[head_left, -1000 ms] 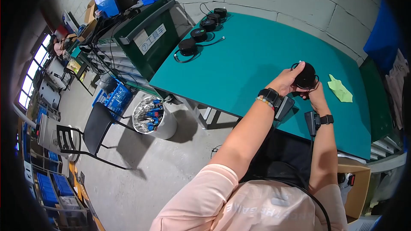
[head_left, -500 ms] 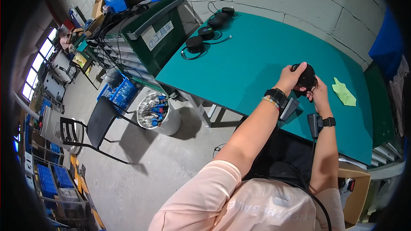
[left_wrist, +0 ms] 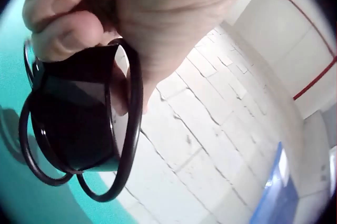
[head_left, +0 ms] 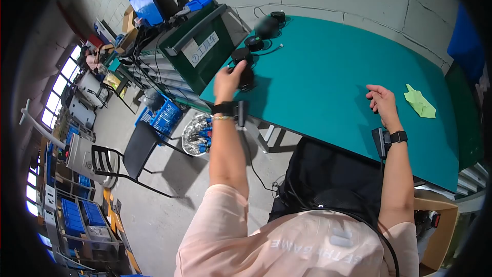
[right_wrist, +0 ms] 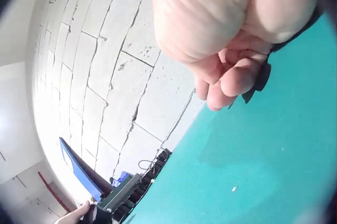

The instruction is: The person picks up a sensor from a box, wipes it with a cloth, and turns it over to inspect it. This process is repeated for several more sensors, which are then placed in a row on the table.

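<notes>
At the left end of the green table (head_left: 328,72), my left hand (head_left: 226,83) grips a round black device (head_left: 247,79). The left wrist view shows that hand (left_wrist: 174,19) with curled fingers on the device (left_wrist: 73,113), whose black cable loops around its side. Just beyond it, other round black devices (head_left: 253,42) stand in a row towards the wall, one with a cable lying out to the right. My right hand (head_left: 383,105) hovers over the right part of the table, holding nothing; in the right wrist view its fingers (right_wrist: 226,90) are loosely bent.
A green cloth (head_left: 420,103) lies right of my right hand. The green tool cabinet (head_left: 197,54) adjoins the table's left end. Below stand a white bin (head_left: 193,143), a blue basket (head_left: 166,118) and a black chair (head_left: 141,149). An open cardboard box (head_left: 446,225) is at lower right.
My left hand has carried the black device from the right part of the table leftwards to the row. My right hand has let go of it and remains at the right.
</notes>
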The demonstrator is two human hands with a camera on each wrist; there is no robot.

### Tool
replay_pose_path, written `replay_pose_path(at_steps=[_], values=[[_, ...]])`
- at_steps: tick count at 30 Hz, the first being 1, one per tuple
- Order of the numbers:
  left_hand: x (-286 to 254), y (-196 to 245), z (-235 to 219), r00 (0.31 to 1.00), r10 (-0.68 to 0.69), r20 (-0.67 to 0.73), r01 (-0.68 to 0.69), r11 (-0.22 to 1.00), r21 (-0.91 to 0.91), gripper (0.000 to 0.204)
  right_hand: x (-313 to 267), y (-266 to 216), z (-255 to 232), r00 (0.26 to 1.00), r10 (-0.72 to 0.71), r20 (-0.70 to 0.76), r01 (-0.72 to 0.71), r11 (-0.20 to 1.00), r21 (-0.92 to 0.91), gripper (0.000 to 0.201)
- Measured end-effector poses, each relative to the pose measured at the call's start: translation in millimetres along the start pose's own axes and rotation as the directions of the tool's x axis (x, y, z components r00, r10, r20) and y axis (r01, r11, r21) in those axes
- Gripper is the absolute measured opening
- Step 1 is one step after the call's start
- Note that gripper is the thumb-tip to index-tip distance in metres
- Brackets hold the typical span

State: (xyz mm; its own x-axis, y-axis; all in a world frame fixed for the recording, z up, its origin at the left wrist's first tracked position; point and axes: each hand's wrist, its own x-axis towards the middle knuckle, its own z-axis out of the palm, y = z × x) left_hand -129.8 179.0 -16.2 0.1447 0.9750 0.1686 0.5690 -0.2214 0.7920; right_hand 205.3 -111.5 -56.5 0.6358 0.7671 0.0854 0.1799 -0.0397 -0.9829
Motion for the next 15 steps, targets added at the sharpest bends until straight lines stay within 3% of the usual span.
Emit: replay_pose_path(at_steps=[2,5,9,11,15], values=[[4.2,-15.8,-28.0,0.995,-0.071,-0.072,0.077,0.993,0.093,0.063,0.0,-2.8,0.6,1.000,0.004,-0.008,-0.004,1.000,0.000,0.028],[20.1,-38.6,-35.4,0.984,-0.156,-0.091,0.160,0.986,0.044,0.073,-1.9,-4.3,1.9,1.000,0.013,-0.013,-0.013,1.000,0.014,0.027],[29.7,-44.5,-30.3,0.986,-0.147,-0.074,0.157,0.976,0.153,0.080,-2.5,-6.1,1.4,1.000,0.011,-0.015,-0.011,1.000,-0.002,0.027],[35.3,-54.1,-18.0,0.950,-0.116,-0.291,0.201,0.938,0.282,0.074,-4.1,-5.1,1.4,1.000,0.015,-0.009,-0.015,1.000,0.005,0.027],[-8.7,-20.2,-27.6,0.939,-0.054,-0.340,0.176,0.924,0.339,0.074,-2.4,-4.8,0.1,1.000,0.006,0.001,-0.006,1.000,0.007,0.027]])
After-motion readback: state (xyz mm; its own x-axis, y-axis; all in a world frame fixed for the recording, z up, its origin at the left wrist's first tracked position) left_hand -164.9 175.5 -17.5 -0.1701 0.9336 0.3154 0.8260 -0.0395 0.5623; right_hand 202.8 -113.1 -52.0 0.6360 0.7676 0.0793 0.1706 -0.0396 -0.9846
